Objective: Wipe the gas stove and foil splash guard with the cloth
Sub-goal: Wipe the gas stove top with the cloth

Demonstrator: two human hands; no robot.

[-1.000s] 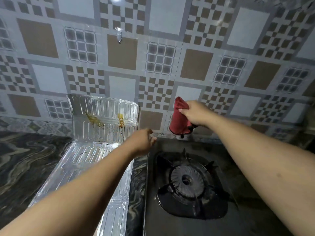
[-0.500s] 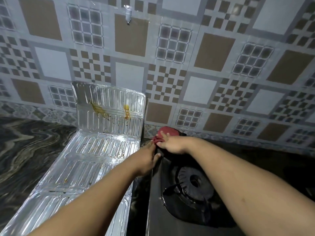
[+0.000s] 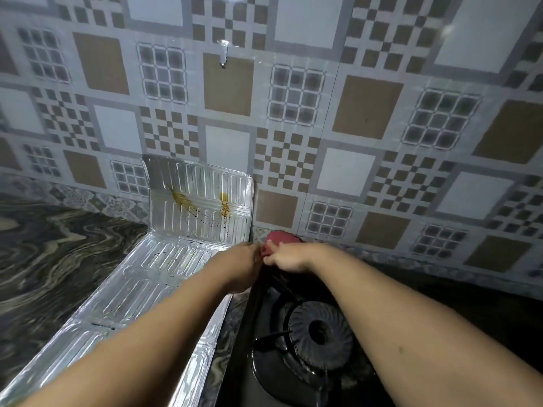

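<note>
While the burner (image 3: 320,333) sits nearest, both hands meet just beyond it at the gas stove (image 3: 255,374) back-left corner: right hand (image 3: 289,258) grip pinching the red cloth (image 3: 280,239), left hand (image 3: 244,267) touching it, grip unclear. Foil splash guard (image 3: 199,201) lies left of stove, stained panel upright, nearer the left hand.

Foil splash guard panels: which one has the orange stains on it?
The upright back panel leaning against the tiled wall: it carries two orange-brown streaks. The flat panels on the counter show only small dark specks.
</note>
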